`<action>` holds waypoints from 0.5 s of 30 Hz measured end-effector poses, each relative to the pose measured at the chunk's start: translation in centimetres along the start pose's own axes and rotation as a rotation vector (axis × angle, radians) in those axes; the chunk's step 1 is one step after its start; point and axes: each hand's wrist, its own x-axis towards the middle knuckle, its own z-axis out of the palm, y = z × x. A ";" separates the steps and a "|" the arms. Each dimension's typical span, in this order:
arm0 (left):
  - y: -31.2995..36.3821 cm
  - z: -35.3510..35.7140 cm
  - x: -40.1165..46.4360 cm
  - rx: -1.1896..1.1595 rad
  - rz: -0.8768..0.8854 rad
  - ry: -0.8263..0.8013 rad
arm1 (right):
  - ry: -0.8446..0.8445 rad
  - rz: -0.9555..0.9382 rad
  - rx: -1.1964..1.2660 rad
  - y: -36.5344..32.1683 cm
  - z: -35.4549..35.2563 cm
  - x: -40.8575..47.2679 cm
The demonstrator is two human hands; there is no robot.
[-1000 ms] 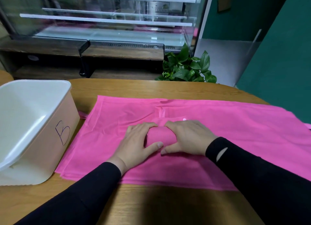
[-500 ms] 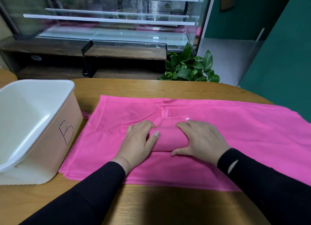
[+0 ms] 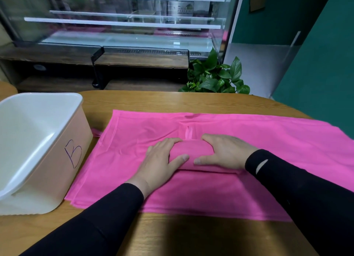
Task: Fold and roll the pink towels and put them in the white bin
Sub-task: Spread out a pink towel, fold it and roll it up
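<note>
I see a wooden table [image 3: 172,102] with a glass display case [image 3: 124,22] and a plant [image 3: 214,77] beyond it. Flat pink towels [image 3: 268,140] lie spread right of the white bin [image 3: 38,140]. On them, my left hand [image 3: 159,163] and right hand [image 3: 224,152] curl around a rolled towel [image 3: 191,150], now longer than a second ago. Bare wood borders the towels' near edge.

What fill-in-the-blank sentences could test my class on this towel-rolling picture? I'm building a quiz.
1. Both hands, the left hand and the right hand, grip a rolled pink ____.
2. The white bin carries the handwritten letter ____.
3. The bin stands to the ____ of the spread pink towels.
4. Beyond the wooden table stands a leafy green ____.

Missing words: towel; B; left; plant
</note>
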 end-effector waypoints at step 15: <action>0.8 0.3 4.4 -0.025 -0.252 -0.037 | 0.321 0.044 -0.385 -3.2 3.0 -1.3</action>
